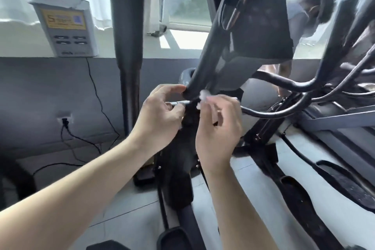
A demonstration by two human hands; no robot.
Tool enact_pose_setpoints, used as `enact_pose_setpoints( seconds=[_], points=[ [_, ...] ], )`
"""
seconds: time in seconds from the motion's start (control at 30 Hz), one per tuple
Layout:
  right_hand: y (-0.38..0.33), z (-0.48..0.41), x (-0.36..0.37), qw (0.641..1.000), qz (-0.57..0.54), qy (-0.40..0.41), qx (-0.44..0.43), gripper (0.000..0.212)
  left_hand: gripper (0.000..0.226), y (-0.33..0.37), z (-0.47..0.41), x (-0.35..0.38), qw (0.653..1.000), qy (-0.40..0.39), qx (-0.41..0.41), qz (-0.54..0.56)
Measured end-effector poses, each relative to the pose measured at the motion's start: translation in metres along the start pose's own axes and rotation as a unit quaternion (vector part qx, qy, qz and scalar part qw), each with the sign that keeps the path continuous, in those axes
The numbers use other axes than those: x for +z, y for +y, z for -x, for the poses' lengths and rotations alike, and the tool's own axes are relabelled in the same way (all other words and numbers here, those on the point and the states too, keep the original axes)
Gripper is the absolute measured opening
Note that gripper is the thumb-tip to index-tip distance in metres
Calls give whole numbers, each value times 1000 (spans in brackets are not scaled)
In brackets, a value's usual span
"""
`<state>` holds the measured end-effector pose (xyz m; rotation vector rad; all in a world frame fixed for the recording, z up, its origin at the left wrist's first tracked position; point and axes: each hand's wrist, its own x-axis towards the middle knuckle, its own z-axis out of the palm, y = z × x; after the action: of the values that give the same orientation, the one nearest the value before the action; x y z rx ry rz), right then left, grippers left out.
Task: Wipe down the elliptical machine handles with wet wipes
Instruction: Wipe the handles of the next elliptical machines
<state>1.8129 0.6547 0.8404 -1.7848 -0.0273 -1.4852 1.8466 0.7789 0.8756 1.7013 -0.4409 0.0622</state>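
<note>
Head view, from where I stand behind the person: two bare forearms reach in, and both hands meet at the lower end of one slanted black handle (205, 61) of the elliptical. The right hand (219, 126) has its fingertips pinched round one small white wet wipe (203, 95), bunched up and touching the handle's end. The left hand (160, 113) sits just beside it, fingers curled, thumb tip against the tip of the handle. A thin pale strip shows between its fingers, but I cannot tell whether it is actually gripped. The two hands are close together, not touching.

To the right, two curved black bars (284, 111) sweep out from the machine, one above the other. One thick upright black pole (126, 26) stands left of the hands. On the sill there is one grey box (67, 26) with a yellow label and four dark slots. One black cable (95, 91) drops from it down the grey wall, and one plug sits in one wall socket (65, 117). Two foot pedals (345, 186) show low on the right. One other person (312, 12) is blurred by the window.
</note>
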Motion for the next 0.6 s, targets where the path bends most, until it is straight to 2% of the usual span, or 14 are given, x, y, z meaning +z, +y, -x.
enact_pose_setpoints(
  seconds=[0.1, 0.23, 0.33, 0.43, 0.6],
  points=[
    [-1, -20, 7, 998, -35, 6, -55, 12, 34, 7, 4, 3, 1000, 20, -2, -22],
    [18, -10, 24, 993, -51, -8, -102, 8, 38, 7, 6, 3, 999, 20, -2, -31],
    [45, 21, 31, 997, -52, -32, -42, 11, 40, 4, 6, 2, 998, 27, 22, -53],
    [54, 34, 30, 998, -62, -7, 6, 14, 37, -1, 4, 0, 997, 27, 36, -63],
    [29, -7, 32, 986, -130, 53, -94, 12, 31, -7, 1, 0, 996, 40, 50, -64]
  ],
)
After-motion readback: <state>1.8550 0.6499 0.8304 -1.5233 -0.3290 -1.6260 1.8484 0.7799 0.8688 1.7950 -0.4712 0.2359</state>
